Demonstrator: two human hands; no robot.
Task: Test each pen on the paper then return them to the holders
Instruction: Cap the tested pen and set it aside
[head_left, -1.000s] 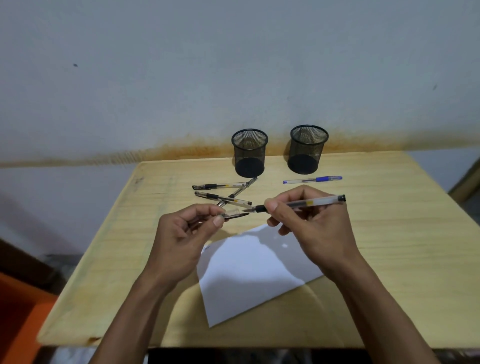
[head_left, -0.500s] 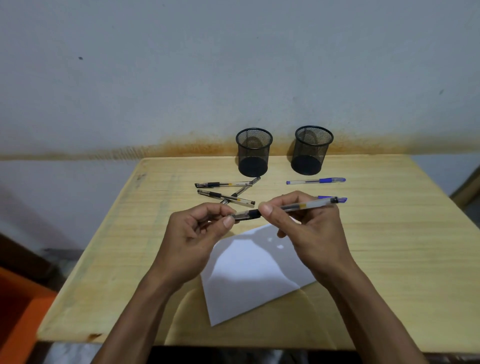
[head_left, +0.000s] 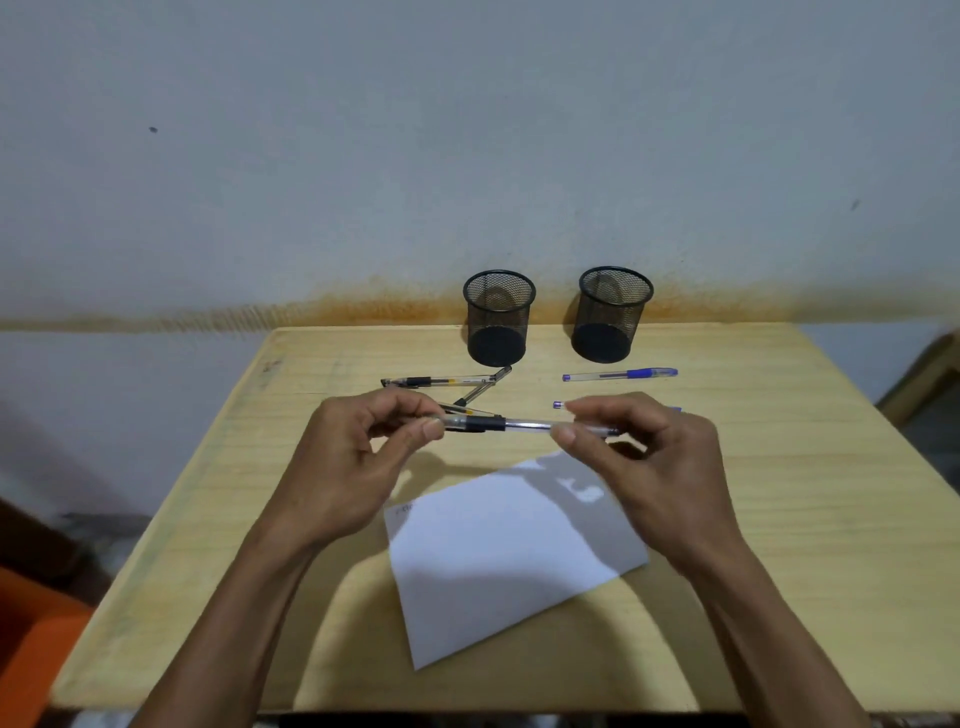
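A: What's the step here?

B: Both hands have one black pen (head_left: 524, 425), level in the air above the paper (head_left: 511, 558). The left hand (head_left: 353, 467) pinches the tip end, thumb and fingers curled on it; the right hand (head_left: 649, 462) pinches the barrel with thumb and forefinger, its other fingers loosely bent. I judge the cap is being seated on the tip, though I can't tell how far on it sits.

A: How to do it well?

B: Keep the pen straight, push along its length, and stop only when the cap feels firm, so it won't slip off in a holder.

A: And the holders?

B: Two black mesh cups beyond the paper, by the wall: the left holder (head_left: 498, 317) and the right holder (head_left: 614, 313). Both look empty; I see their dark bottoms through the mesh.

A: The other pens?

B: Between paper and holders. Black pens (head_left: 441, 382) lie crossed in front of the left holder, a blue pen (head_left: 621, 373) in front of the right one, and another blue-ended pen (head_left: 559, 404) is half hidden behind the right hand. A faint mark sits at the paper's left corner.
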